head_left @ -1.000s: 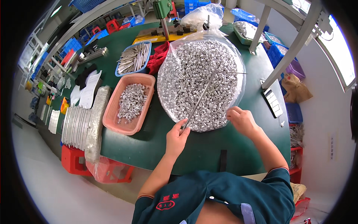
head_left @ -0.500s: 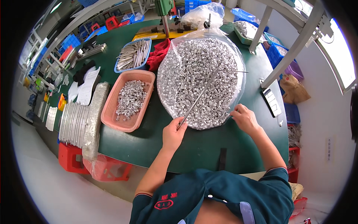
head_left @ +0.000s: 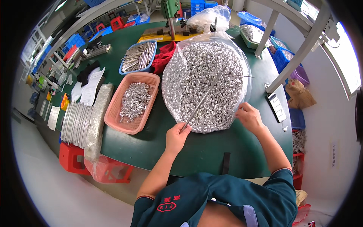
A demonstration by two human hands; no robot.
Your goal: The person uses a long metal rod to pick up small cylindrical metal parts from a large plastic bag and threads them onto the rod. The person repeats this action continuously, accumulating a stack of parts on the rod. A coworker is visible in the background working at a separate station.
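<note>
My left hand (head_left: 176,138) is closed around the near end of a long thin metal rod (head_left: 201,103). The rod slants up and away over a large clear plastic bag (head_left: 169,99) full of small silvery metal sleeves (head_left: 211,60). At its far end a thinner straight piece points to the right, past the heap. At the bag's near right edge is my right hand (head_left: 249,116), its fingertips pinched together. What they pinch is too small to make out.
Left of the bag stands a pink plastic basket (head_left: 109,119) partly filled with sleeves. Beyond it are a blue tray (head_left: 123,70) of metal rods and a red cloth (head_left: 163,56). A green machine (head_left: 171,9) stands behind; a phone (head_left: 276,108) lies right. Bundled rods (head_left: 75,125) lie left.
The view has shifted slightly. My left hand still grips the rod in nearly the same pose, and my right hand stays at the bag's edge.
</note>
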